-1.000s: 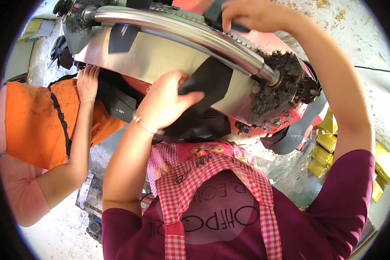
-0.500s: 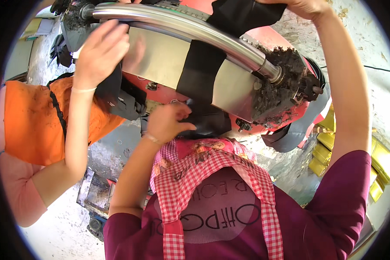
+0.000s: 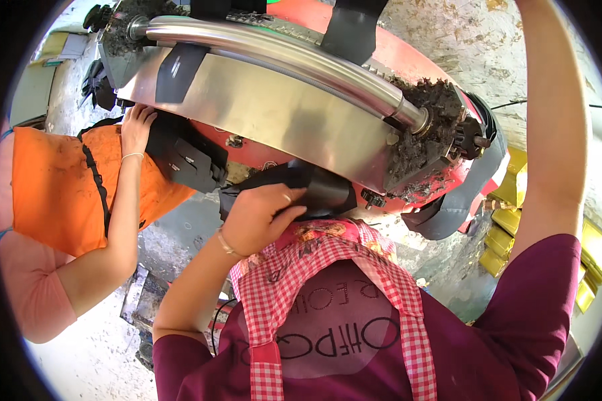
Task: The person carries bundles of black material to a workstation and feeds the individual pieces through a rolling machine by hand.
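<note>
My left hand (image 3: pixel 262 212) lies at the near edge of a pile of black flexible sheets (image 3: pixel 324 190) in my lap. Its thumb and ringed finger are apart, with black sheet showing between them; the other fingertips are partly hidden. My right forearm (image 3: pixel 558 134) reaches up past the right end of the machine, and its hand is cut off by the upper edge. A shiny metal roller (image 3: pixel 281 50) runs across the machine above a sloping metal plate (image 3: pixel 247 100). Behind the roller rises a black strip (image 3: pixel 354 30).
Another person's hand (image 3: pixel 137 130) rests by black pieces (image 3: pixel 187 157) on an orange apron (image 3: pixel 60 187) at left. A second black strip (image 3: pixel 179 72) lies on the plate's left end. Gears (image 3: pixel 471 139) and black scraps (image 3: pixel 425 100) crowd the right end; yellow bundles (image 3: pixel 508 234) lie beyond.
The middle black strip has left the plate and now shows behind the roller. My right hand has gone out of view upward. The other person's hand has dropped to the lap, leaving a strip at left.
</note>
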The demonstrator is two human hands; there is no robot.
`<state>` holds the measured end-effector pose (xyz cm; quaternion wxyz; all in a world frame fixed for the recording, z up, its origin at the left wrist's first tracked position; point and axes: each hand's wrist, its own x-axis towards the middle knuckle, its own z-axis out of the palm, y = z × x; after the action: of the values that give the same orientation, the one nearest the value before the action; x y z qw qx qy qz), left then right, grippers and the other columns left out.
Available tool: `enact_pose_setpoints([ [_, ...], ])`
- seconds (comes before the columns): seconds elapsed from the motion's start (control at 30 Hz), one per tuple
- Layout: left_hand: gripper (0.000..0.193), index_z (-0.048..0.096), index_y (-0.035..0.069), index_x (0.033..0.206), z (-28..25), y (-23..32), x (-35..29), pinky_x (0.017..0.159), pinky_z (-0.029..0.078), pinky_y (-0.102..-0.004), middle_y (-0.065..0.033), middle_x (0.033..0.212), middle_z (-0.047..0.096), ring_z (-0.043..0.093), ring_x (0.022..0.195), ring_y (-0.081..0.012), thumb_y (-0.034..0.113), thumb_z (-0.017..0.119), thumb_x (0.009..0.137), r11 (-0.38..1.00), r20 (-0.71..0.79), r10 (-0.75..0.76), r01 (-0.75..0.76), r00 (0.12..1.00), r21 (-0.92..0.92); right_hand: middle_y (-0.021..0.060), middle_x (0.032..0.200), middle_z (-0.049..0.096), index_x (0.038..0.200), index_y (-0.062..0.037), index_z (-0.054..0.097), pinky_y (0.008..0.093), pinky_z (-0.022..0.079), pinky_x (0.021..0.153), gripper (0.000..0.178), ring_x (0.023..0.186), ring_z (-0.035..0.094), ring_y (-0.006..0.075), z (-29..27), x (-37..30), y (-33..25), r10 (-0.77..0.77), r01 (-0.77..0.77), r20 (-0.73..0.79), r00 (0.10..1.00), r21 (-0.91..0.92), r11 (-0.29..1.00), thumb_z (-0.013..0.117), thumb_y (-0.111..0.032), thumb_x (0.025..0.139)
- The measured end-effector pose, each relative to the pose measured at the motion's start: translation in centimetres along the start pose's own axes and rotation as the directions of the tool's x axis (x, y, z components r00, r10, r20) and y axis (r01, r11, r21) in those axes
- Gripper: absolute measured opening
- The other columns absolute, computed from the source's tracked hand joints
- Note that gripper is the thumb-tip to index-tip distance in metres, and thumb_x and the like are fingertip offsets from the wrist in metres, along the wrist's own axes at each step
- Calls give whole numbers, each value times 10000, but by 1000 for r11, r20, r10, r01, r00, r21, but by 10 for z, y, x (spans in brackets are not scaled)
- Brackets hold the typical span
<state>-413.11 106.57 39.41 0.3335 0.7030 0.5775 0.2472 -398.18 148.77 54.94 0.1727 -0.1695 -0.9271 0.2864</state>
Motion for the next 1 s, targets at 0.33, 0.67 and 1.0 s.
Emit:
enact_pose_setpoints([
  [0.33,504,547,-62,1319,-43,-18,54,1085,442,-336,-91,1264,624,577,1217,-159,-70,769,866,738,179,-146,228,973,-636,96,962,731,991,-68,727,395,552,846,174,938,693,269,127,-47,27,67,61,514,855,-228,972,700,-12,828],
  [0.67,496,596,-44,1165,-20,-24,82,763,540,-279,-72,985,695,648,863,-87,69,874,771,947,-228,-310,278,923,-162,143,1286,604,1156,-49,711,369,439,1045,384,1209,559,249,126,-56,21,235,-282,703,672,-50,958,725,-313,877],
  [1.0,449,749,188,979,91,-62,-6,912,520,-423,-9,1095,711,628,1138,-221,385,923,615,942,31,-244,229,969,244,-10,959,724,1031,-38,705,262,534,835,146,866,645,85,67,-37,47,133,-451,476,870,654,608,774,-62,904],
])
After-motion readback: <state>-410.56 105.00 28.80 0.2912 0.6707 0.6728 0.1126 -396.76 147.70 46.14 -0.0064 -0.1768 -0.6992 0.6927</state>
